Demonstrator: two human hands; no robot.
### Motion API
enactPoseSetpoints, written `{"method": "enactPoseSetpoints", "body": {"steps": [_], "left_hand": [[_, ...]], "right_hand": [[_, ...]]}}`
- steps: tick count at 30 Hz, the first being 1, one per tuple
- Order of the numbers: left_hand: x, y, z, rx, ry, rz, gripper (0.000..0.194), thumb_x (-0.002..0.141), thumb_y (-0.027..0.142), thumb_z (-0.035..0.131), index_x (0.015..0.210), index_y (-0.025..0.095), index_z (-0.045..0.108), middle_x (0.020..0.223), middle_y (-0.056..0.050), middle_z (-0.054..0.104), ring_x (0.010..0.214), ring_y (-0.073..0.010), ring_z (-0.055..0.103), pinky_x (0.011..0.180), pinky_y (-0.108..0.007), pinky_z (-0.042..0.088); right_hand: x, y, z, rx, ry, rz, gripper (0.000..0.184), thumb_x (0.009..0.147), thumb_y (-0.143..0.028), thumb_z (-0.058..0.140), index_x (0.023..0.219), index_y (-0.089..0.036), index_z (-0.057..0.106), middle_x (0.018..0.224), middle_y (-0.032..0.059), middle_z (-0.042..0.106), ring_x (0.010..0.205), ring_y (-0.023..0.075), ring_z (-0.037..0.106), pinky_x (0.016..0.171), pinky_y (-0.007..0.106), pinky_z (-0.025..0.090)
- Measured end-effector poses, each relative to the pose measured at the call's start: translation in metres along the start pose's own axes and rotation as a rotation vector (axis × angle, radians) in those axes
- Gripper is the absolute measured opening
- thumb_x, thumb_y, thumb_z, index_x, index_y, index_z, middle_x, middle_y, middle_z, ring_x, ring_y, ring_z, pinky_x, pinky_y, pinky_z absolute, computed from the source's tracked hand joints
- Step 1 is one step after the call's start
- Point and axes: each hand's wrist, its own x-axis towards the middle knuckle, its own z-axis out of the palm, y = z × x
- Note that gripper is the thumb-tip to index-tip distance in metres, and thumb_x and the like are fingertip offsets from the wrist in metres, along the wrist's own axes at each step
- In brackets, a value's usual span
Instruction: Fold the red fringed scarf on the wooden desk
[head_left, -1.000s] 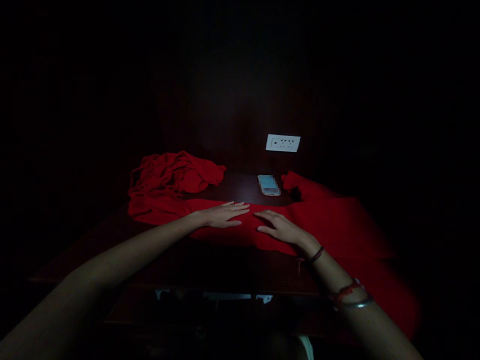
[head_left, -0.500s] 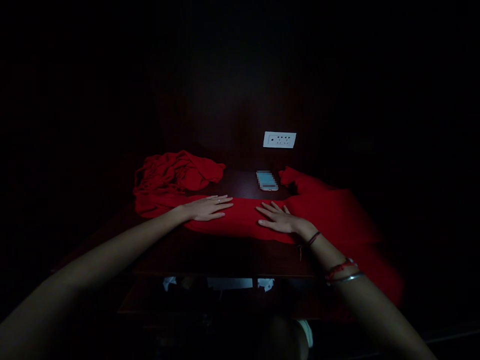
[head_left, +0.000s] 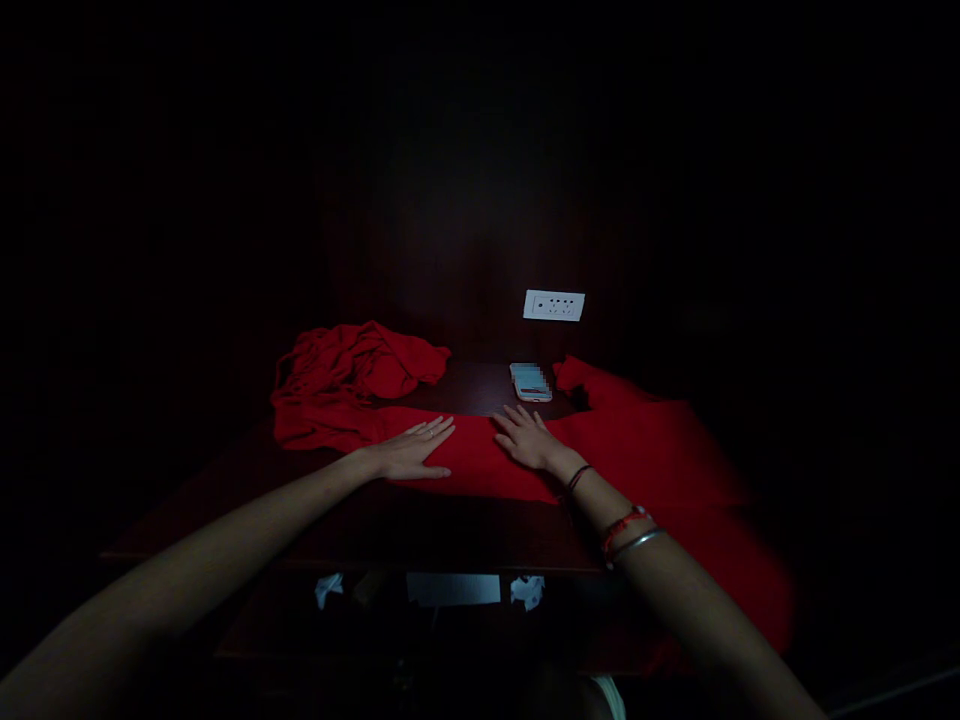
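A long red cloth [head_left: 645, 450] lies across a dark table [head_left: 420, 530] in a very dim room. My left hand [head_left: 411, 450] rests flat on the cloth, fingers stretched out, a ring on one finger. My right hand [head_left: 527, 438] lies flat on the cloth a little to the right, fingers spread; bangles and threads circle that wrist. The cloth's left end is bunched in a crumpled heap [head_left: 352, 375]. Its right part spreads wide and hangs over the table's right side.
A phone [head_left: 530, 381] lies on the table just beyond my right hand. A white socket plate [head_left: 553, 305] is on the dark wall behind. Pale scraps [head_left: 453, 588] show below the table's front edge.
Both hands slid along the cloth: they drew apart, then the right hand came back leftward and further from me, close to the phone. The camera view shifted slightly.
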Motion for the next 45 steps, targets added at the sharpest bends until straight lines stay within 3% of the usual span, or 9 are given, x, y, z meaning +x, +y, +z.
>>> {"method": "enactPoseSetpoints", "body": {"steps": [4, 12, 15, 18, 25, 31, 35, 40, 45], "left_hand": [[-0.001, -0.004, 0.004, 0.001, -0.009, -0.090, 0.092, 0.069, 0.068, 0.028, 0.132, 0.005, 0.005, 0.135, -0.019, 0.000, 0.124, -0.0267, -0.001, 0.099, -0.038, 0.011], [-0.001, -0.012, 0.003, -0.015, -0.050, -0.105, 0.093, 0.067, 0.069, 0.029, 0.132, 0.007, 0.005, 0.135, -0.018, -0.001, 0.124, -0.0265, -0.002, 0.099, -0.039, 0.011], [-0.001, -0.011, 0.002, -0.020, -0.066, -0.114, 0.090, 0.069, 0.069, 0.027, 0.132, 0.010, 0.002, 0.136, -0.017, -0.004, 0.124, -0.0264, -0.004, 0.099, -0.040, 0.010], [-0.005, -0.015, 0.003, -0.013, -0.054, -0.117, 0.081, 0.072, 0.066, 0.024, 0.133, 0.016, 0.003, 0.137, -0.013, -0.001, 0.125, -0.0256, -0.002, 0.099, -0.041, 0.009], [-0.026, -0.037, -0.001, 0.064, -0.023, -0.153, 0.063, 0.079, 0.055, 0.026, 0.131, 0.021, 0.016, 0.138, -0.008, 0.010, 0.124, -0.0264, 0.010, 0.098, -0.042, 0.013], [-0.023, 0.016, -0.005, 0.130, 0.156, 0.070, 0.046, 0.085, 0.037, 0.021, 0.128, 0.021, 0.026, 0.136, -0.002, 0.020, 0.123, -0.0150, 0.018, 0.101, -0.028, 0.011], [-0.018, 0.039, 0.002, 0.007, 0.004, -0.034, 0.055, 0.083, 0.049, 0.020, 0.131, 0.022, 0.015, 0.138, -0.004, 0.011, 0.125, -0.0206, 0.010, 0.100, -0.036, 0.013], [-0.034, 0.016, 0.004, -0.036, -0.112, -0.209, 0.060, 0.080, 0.057, 0.020, 0.131, 0.028, 0.010, 0.138, -0.003, 0.004, 0.124, -0.0271, 0.002, 0.097, -0.045, 0.012], [-0.063, -0.015, -0.007, 0.060, -0.070, -0.207, 0.052, 0.083, 0.048, 0.021, 0.130, 0.024, 0.021, 0.136, -0.005, 0.017, 0.124, -0.0232, 0.015, 0.097, -0.039, 0.016]], "right_hand": [[0.013, -0.017, 0.009, 0.030, -0.077, -0.159, 0.058, 0.080, -0.057, 0.012, 0.131, -0.031, 0.011, 0.139, -0.0002, 0.008, 0.125, 0.0229, 0.003, 0.097, 0.050, 0.006], [0.020, 0.030, 0.004, 0.004, -0.026, 0.166, 0.054, 0.085, -0.046, 0.009, 0.132, -0.020, 0.014, 0.139, 0.0048, 0.009, 0.125, 0.0209, 0.006, 0.099, 0.042, 0.011], [0.008, 0.018, 0.002, 0.063, 0.083, 0.042, 0.057, 0.083, -0.050, 0.007, 0.133, -0.023, 0.010, 0.139, 0.0023, 0.004, 0.125, 0.0206, 0.001, 0.099, 0.044, 0.008], [-0.008, 0.002, 0.008, 0.088, -0.003, -0.100, 0.057, 0.081, -0.055, 0.007, 0.131, -0.030, 0.011, 0.139, -0.0005, 0.009, 0.125, 0.0219, 0.004, 0.097, 0.049, 0.007], [-0.018, -0.002, 0.017, 0.011, -0.035, -0.082, 0.053, 0.082, -0.053, 0.012, 0.130, -0.031, 0.016, 0.138, -0.0002, 0.013, 0.125, 0.0208, 0.008, 0.098, 0.046, 0.008], [-0.030, -0.015, 0.006, 0.031, 0.107, -0.111, 0.061, 0.079, -0.057, 0.017, 0.131, -0.025, 0.016, 0.138, 0.0034, 0.011, 0.125, 0.0219, 0.005, 0.097, 0.049, 0.007], [-0.046, -0.022, 0.010, 0.069, 0.023, -0.123, 0.067, 0.076, -0.063, 0.016, 0.132, -0.027, 0.012, 0.138, 0.0023, 0.012, 0.125, 0.0245, 0.005, 0.097, 0.051, 0.006], [-0.056, -0.020, 0.018, 0.041, -0.035, -0.126, 0.064, 0.076, -0.063, 0.011, 0.131, -0.031, 0.014, 0.138, 0.0008, 0.012, 0.125, 0.0246, 0.006, 0.097, 0.050, 0.004], [-0.055, -0.019, 0.018, 0.029, -0.032, -0.123, 0.063, 0.077, -0.062, 0.011, 0.131, -0.030, 0.014, 0.138, 0.0006, 0.012, 0.125, 0.0243, 0.005, 0.098, 0.049, 0.003]]}}
